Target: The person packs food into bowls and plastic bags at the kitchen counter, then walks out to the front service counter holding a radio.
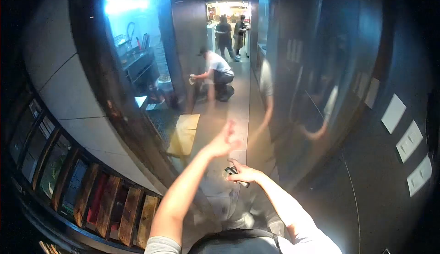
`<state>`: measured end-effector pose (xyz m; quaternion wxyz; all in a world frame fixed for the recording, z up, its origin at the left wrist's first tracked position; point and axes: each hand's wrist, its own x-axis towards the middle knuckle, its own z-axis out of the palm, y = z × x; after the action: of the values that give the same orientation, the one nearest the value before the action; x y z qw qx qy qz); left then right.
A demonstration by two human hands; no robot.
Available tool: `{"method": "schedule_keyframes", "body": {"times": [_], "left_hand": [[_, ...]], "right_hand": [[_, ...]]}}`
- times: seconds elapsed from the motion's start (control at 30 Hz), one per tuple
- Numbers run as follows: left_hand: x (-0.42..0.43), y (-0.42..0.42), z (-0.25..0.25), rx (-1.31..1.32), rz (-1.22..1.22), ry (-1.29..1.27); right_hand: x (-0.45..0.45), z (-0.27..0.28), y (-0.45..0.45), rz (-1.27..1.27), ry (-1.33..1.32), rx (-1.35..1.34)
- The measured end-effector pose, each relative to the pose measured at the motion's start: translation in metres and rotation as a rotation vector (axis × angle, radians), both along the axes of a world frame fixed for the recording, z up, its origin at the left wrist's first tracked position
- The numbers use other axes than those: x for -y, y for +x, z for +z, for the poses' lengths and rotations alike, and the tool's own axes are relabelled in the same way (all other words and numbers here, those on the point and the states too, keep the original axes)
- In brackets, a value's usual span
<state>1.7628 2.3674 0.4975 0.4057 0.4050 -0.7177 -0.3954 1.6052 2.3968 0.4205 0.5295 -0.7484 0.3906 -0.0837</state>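
My left hand is stretched forward in mid-air, blurred, with the thumb and fingers apart and nothing visible in it. Lower and to the right, my right hand is closed around a small black object with a pale end; its exact kind is unclear. The index finger of that hand lies along the object's top. Beyond my left hand, a yellowish-tan sheet or board is by the doorway on the left.
A person in a white shirt crouches in the corridor; two people stand farther back. A glossy dark wall with reflections and white switch plates runs along the right. Wooden slats are at lower left, beneath a blue-lit room.
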Motion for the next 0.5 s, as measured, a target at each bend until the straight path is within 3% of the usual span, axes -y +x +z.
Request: {"method": "schedule_keyframes", "body": {"times": [0.07,0.13,0.23,0.27,0.3,0.33,0.37,0.4,0.43,0.47,0.5], "left_hand": [[0.050,0.047,-0.009,0.100,0.223,-0.100],[0.079,0.092,0.006,0.028,0.490,0.221],[0.120,0.163,-0.006,-0.126,0.614,-0.170],[0.121,0.179,0.011,-0.162,0.610,-0.237],[0.123,0.198,0.023,-0.200,0.584,-0.238],[0.124,0.214,0.036,-0.236,0.558,-0.235],[0.124,0.219,0.051,-0.265,0.643,-0.276],[0.131,0.223,0.063,-0.296,0.727,-0.324],[0.140,0.231,0.071,-0.291,0.743,-0.336],[0.146,0.244,0.078,-0.276,0.873,-0.344],[0.157,0.259,0.084,-0.262,1.014,-0.359]], "right_hand": [[0.044,-0.007,-0.001,-0.015,-0.001,-0.059],[0.095,-0.034,-0.011,-0.193,-0.395,-0.155],[0.172,-0.049,-0.051,-0.595,-0.350,-0.224],[0.203,-0.084,-0.077,-0.769,-0.619,-0.232],[0.208,-0.051,-0.097,-0.840,-0.360,-0.118],[0.237,-0.070,-0.134,-0.937,-0.262,-0.356],[0.232,-0.061,-0.150,-1.135,-0.578,-0.216],[0.256,-0.106,-0.201,-1.203,-0.865,-0.226],[0.236,-0.036,-0.180,-1.375,-0.602,-0.247],[0.241,-0.080,-0.225,-1.437,-0.698,-0.475],[0.235,-0.083,-0.238,-1.569,-0.547,-0.496]]}}
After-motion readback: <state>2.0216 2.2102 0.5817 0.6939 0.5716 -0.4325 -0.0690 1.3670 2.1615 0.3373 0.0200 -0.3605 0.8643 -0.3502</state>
